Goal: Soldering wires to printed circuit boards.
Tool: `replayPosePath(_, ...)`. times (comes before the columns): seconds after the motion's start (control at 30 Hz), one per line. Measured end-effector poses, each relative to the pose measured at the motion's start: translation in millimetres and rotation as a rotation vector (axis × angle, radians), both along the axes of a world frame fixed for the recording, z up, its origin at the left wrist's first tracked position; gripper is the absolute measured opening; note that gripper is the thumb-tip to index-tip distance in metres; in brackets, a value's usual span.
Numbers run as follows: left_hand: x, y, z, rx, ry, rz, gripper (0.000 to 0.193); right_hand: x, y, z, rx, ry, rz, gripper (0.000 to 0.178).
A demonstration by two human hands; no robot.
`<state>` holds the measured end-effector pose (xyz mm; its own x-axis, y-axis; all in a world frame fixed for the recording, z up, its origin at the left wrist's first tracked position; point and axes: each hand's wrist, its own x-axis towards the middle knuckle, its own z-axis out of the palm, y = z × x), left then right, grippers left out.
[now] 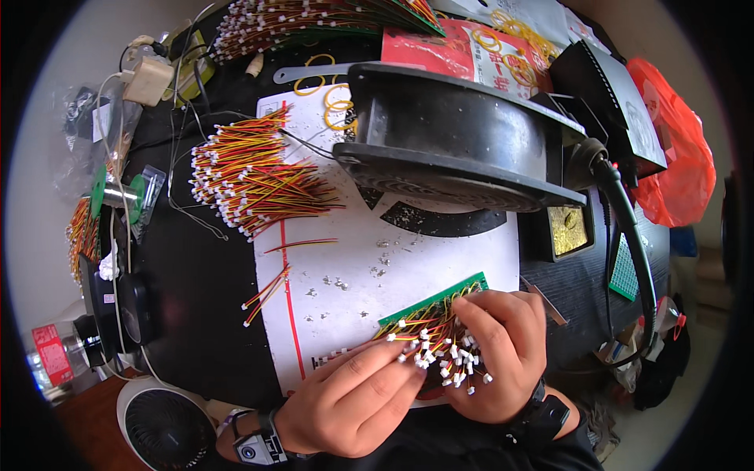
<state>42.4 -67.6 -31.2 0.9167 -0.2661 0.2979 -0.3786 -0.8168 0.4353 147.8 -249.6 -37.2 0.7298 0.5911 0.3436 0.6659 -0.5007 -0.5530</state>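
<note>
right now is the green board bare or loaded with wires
Loaded: wires crowd the board, their white plugs bunched between left hand and right hand. Whether it is completely full, I cannot tell.

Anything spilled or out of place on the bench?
Yes. Shiny metal bits are scattered across the white sheet beyond the green board, like spilled debris. Also, a few loose wires lie apart from the big wire pile.

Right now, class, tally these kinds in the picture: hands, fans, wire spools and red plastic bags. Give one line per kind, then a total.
Left hand and right hand: 2 hands
Black fan and white-rimmed fan: 2 fans
Green-ended wire spool: 1 spool
Red plastic bag: 1 bag
Total: 6
</note>
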Motion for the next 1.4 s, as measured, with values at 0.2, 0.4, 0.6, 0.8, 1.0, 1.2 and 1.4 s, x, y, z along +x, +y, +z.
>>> replayPosePath(0.2,11,-3,9,-0.536,0.087,0.106,0.022,-2,0,1,0.101,0.131,0.059,0.055)
replayPosePath(0.4,25,-14,12,-0.597,0.161,0.402,0.027,3,3,0,0.077,0.16,0.11,0.056)
replayPosePath(0.6,25,-13,4,-0.604,0.126,0.419,0.025,6,-2,5,0.057,0.212,0.154,0.057)
replayPosePath(0.8,20,-18,2,-0.714,0.198,0.459,0.025,5,-1,3,0.016,0.177,0.182,0.055)
replayPosePath(1.0,24,-23,-14,-0.433,-0.192,0.423,0.035,4,2,2,-0.009,0.095,0.177,0.053)
replayPosePath(1.2,22,-24,-7,-0.291,-0.169,0.506,0.03,3,2,4,-0.013,0.101,0.156,0.051)
replayPosePath(1.4,18,-24,-11,-0.133,-0.277,0.492,0.026,3,3,5,0.005,0.127,0.157,0.051)
